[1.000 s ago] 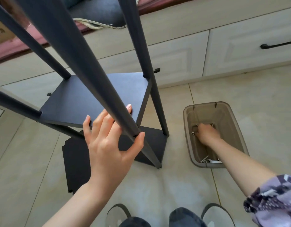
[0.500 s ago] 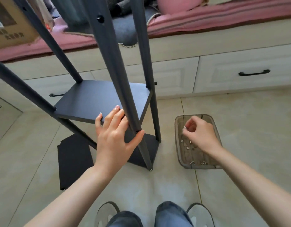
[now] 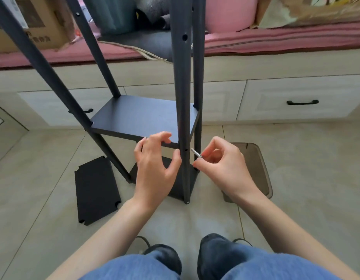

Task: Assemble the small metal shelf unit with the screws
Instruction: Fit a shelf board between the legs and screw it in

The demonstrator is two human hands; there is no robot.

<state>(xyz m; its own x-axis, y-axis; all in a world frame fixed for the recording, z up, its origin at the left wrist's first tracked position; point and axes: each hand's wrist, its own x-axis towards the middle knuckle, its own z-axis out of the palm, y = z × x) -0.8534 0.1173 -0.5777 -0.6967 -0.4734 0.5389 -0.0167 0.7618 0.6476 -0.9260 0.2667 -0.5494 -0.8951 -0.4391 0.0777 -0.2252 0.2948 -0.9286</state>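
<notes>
The dark metal shelf unit stands on the floor, its near front post (image 3: 183, 110) rising straight up before me. A dark shelf panel (image 3: 144, 118) sits between the posts, and a lower panel (image 3: 175, 188) lies at the base. My left hand (image 3: 154, 166) has its fingers on the front edge of the shelf panel, thumb against the post. My right hand (image 3: 221, 164) pinches a silver screw (image 3: 196, 153), its tip pointing at a hole (image 3: 186, 149) in the post, just to the right of it.
A loose dark panel (image 3: 96, 190) lies flat on the tiles at the left. A brown plastic tray (image 3: 260, 168) stands on the floor behind my right hand. White drawers (image 3: 296, 100) and a pink-cushioned bench run along the back. My knees are at the bottom edge.
My right hand lifted out of the tray with a screw and brought it up to the front post. My left hand shifted from round the post to the shelf edge.
</notes>
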